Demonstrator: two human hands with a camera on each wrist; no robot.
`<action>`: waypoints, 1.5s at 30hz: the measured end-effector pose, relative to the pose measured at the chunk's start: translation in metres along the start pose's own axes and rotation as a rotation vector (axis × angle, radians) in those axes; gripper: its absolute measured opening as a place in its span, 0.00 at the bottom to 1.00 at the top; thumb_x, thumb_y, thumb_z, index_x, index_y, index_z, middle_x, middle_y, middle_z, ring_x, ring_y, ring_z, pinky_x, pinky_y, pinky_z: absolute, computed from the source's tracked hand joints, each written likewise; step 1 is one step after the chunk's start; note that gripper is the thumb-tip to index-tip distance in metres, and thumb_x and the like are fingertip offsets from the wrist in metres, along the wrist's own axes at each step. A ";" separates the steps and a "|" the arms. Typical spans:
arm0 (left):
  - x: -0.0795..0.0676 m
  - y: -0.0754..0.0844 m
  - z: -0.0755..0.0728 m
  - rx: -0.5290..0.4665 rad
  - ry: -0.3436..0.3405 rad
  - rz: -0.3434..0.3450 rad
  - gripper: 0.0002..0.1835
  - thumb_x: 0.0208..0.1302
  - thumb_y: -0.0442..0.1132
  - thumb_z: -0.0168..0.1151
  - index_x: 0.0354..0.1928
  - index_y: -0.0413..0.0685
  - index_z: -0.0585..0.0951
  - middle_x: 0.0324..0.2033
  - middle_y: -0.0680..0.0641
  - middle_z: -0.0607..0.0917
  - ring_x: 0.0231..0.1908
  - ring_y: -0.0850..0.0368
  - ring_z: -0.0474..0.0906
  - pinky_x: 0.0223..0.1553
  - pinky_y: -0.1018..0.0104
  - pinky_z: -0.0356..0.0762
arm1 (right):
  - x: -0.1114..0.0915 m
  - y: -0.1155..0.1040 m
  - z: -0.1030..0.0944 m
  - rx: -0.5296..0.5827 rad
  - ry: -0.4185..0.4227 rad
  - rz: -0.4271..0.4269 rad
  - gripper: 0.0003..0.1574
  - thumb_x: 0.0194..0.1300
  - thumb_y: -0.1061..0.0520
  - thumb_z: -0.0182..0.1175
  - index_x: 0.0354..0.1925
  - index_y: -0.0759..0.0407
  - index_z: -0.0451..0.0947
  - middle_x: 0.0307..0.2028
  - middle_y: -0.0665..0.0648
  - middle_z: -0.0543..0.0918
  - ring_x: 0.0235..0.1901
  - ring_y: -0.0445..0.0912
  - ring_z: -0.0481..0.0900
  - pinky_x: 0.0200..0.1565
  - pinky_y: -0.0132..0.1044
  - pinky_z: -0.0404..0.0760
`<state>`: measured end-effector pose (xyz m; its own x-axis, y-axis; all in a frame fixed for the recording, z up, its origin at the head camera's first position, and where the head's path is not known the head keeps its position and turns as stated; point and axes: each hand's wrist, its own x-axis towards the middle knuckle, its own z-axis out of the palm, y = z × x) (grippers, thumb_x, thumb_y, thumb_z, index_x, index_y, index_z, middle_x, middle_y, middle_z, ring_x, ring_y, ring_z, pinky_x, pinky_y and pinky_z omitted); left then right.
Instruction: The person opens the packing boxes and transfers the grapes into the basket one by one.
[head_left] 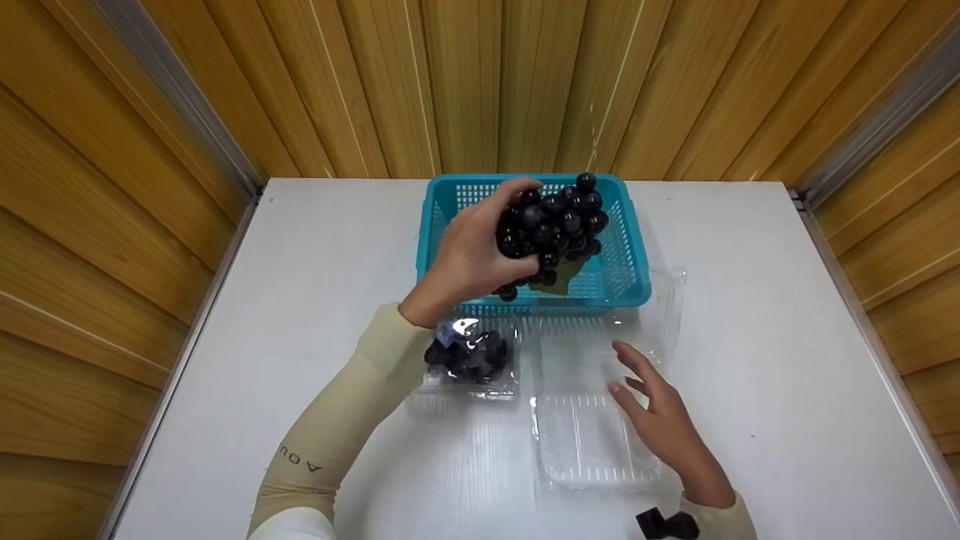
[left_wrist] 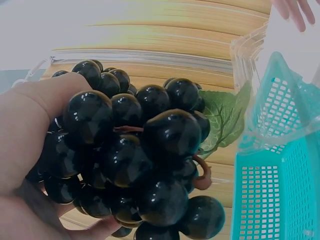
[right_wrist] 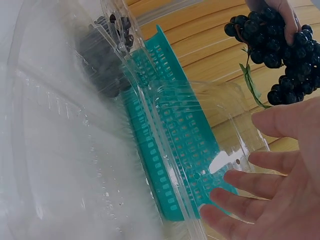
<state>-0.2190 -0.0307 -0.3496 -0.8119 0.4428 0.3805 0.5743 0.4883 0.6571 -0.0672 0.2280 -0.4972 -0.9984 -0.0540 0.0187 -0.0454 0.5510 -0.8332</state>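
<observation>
Black, shiny grapes (head_left: 555,225) are hanging over the teal basket (head_left: 472,193), with the left grip (head_left: 472,247) curling round them. Left wrist view is showing a brownish stem (left_wrist: 203,180) — head view isn't catching that bit. Right grip (head_left: 664,420) is hovering relaxed, fingers apart, by the open clear box (head_left: 592,442). Head view's clearly showing the filled box (head_left: 472,358) beside it, while right wrist's just getting dark blobs through plastic.

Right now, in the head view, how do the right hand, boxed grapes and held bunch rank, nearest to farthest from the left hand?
1. Held bunch: in the left hand.
2. Boxed grapes: on the person's side of the basket.
3. Right hand: farther right.
</observation>
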 end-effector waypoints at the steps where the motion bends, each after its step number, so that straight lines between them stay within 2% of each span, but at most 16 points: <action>1: 0.000 0.000 -0.001 0.000 0.006 0.005 0.38 0.52 0.42 0.69 0.66 0.64 0.65 0.57 0.54 0.79 0.55 0.60 0.74 0.55 0.57 0.76 | 0.000 0.000 0.001 0.002 -0.003 -0.003 0.36 0.70 0.55 0.56 0.73 0.52 0.56 0.71 0.56 0.64 0.70 0.53 0.63 0.62 0.54 0.71; 6: 0.001 -0.002 -0.006 0.000 0.035 0.001 0.39 0.51 0.42 0.70 0.66 0.63 0.65 0.56 0.54 0.79 0.54 0.59 0.74 0.55 0.57 0.75 | 0.001 -0.002 0.005 0.010 -0.017 -0.012 0.36 0.71 0.53 0.55 0.72 0.52 0.57 0.71 0.56 0.65 0.70 0.52 0.64 0.62 0.53 0.71; 12: 0.003 -0.003 -0.010 -0.003 0.066 -0.010 0.39 0.51 0.43 0.71 0.66 0.62 0.65 0.56 0.53 0.79 0.54 0.59 0.74 0.55 0.58 0.76 | 0.003 -0.005 0.010 0.025 -0.015 -0.038 0.35 0.70 0.58 0.56 0.72 0.56 0.59 0.70 0.57 0.66 0.69 0.55 0.65 0.61 0.53 0.72; 19: 0.003 -0.004 -0.008 -0.008 0.110 -0.010 0.39 0.51 0.43 0.70 0.66 0.63 0.66 0.55 0.53 0.79 0.54 0.59 0.74 0.54 0.59 0.77 | 0.005 -0.008 0.014 0.044 -0.035 -0.018 0.34 0.70 0.57 0.56 0.71 0.52 0.59 0.70 0.56 0.66 0.70 0.53 0.65 0.62 0.51 0.72; 26: 0.002 -0.005 -0.009 -0.024 0.129 -0.032 0.39 0.52 0.43 0.71 0.67 0.63 0.65 0.57 0.52 0.78 0.55 0.58 0.73 0.54 0.57 0.77 | 0.006 -0.012 0.020 0.076 -0.033 -0.044 0.34 0.70 0.59 0.56 0.71 0.52 0.61 0.69 0.57 0.69 0.69 0.52 0.66 0.62 0.51 0.72; 30: 0.002 -0.006 -0.010 -0.022 0.148 -0.040 0.39 0.52 0.43 0.70 0.67 0.64 0.65 0.56 0.52 0.78 0.54 0.59 0.74 0.54 0.57 0.78 | 0.007 -0.014 0.024 0.078 -0.041 -0.037 0.33 0.70 0.57 0.56 0.70 0.50 0.61 0.68 0.54 0.71 0.69 0.49 0.67 0.62 0.50 0.72; 38: 0.002 -0.009 -0.010 -0.024 0.215 -0.025 0.37 0.52 0.43 0.69 0.66 0.61 0.66 0.56 0.52 0.79 0.53 0.59 0.75 0.52 0.59 0.76 | 0.009 -0.015 0.033 0.113 -0.055 -0.044 0.33 0.70 0.55 0.57 0.70 0.52 0.62 0.65 0.52 0.74 0.67 0.50 0.69 0.62 0.54 0.72; 45: 0.001 -0.012 -0.008 -0.001 0.233 -0.023 0.37 0.52 0.43 0.69 0.66 0.60 0.67 0.56 0.52 0.80 0.53 0.58 0.75 0.53 0.58 0.76 | 0.011 -0.020 0.042 0.158 -0.071 -0.052 0.32 0.70 0.55 0.57 0.69 0.49 0.63 0.64 0.53 0.75 0.67 0.47 0.70 0.62 0.53 0.72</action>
<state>-0.2277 -0.0423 -0.3520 -0.8269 0.2460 0.5057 0.5557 0.4954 0.6677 -0.0761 0.1809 -0.5035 -0.9895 -0.1412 0.0299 -0.0857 0.4085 -0.9087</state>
